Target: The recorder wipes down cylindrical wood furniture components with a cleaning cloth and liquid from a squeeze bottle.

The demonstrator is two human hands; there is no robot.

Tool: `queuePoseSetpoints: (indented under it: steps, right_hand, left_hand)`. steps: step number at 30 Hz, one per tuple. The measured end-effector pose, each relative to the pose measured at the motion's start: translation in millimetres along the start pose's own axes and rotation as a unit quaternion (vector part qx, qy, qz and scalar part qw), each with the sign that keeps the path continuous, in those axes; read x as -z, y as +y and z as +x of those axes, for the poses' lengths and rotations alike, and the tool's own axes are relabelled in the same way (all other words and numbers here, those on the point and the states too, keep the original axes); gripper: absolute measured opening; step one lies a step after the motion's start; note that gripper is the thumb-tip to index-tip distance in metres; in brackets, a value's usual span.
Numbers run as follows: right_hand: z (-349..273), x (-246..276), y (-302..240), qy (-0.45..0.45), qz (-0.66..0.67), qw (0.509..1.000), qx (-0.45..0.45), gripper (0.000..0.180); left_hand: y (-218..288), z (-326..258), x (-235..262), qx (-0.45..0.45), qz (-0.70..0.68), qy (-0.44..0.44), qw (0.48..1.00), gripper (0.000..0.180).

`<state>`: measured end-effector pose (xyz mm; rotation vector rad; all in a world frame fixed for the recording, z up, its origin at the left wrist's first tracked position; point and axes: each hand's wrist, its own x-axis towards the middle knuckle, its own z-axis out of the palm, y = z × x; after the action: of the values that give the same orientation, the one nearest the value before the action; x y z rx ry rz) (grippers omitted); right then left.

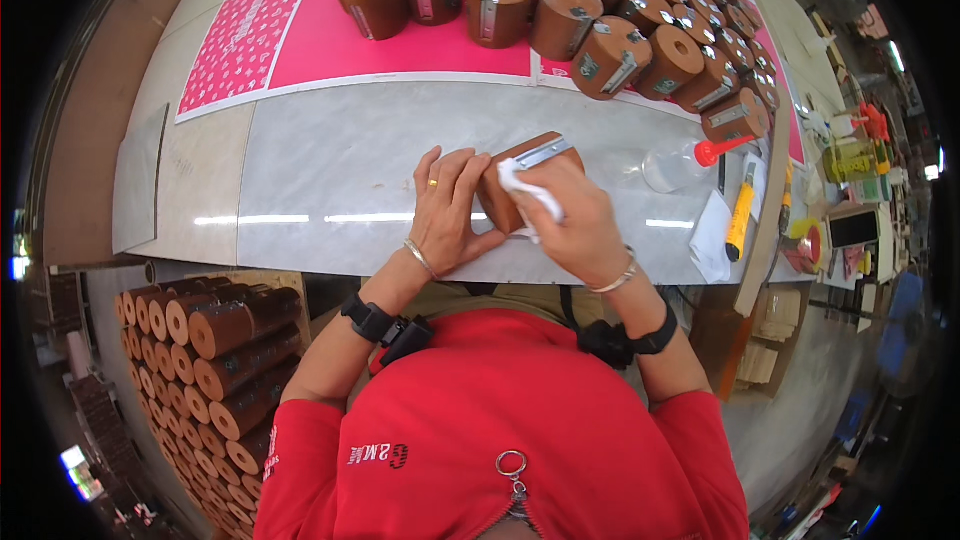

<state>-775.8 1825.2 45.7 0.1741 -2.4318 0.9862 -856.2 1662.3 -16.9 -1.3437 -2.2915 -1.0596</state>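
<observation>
A brown wooden cylinder with a metal strip along its side lies tilted on the grey tabletop, near its front edge. My left hand steadies it from the left, fingers and thumb closed against its side. A crumpled white cloth is pinched in my right hand, pressed on the cylinder beside the strip. The right fingertips are partly hidden by the hand itself.
Many similar cylinders stand on a pink sheet at the back. To the right are a clear bottle with a red nozzle, a yellow cutter knife and white paper. Stacked brown cylinders fill the lower left.
</observation>
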Motion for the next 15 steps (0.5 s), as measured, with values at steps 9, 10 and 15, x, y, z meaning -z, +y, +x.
queuePoseSetpoints:
  steps: [9,10,15]
  right_hand:
    - [1.9,24.5,3.7,0.058,0.037,0.989,-0.131,0.014]
    - [4.8,21.5,1.1,0.054,0.019,0.995,-0.076,0.015]
    - [3.4,7.7,-2.6,-0.041,-0.084,0.994,0.053,0.025]
  left_hand:
    - [-2.9,40.3,41.9,0.072,-0.15,-0.043,0.985,0.086]
    - [-5.2,40.8,41.6,0.072,-0.149,-0.041,0.985,0.086]
    - [-22.2,23.4,23.2,0.121,-0.253,-0.047,0.959,0.092]
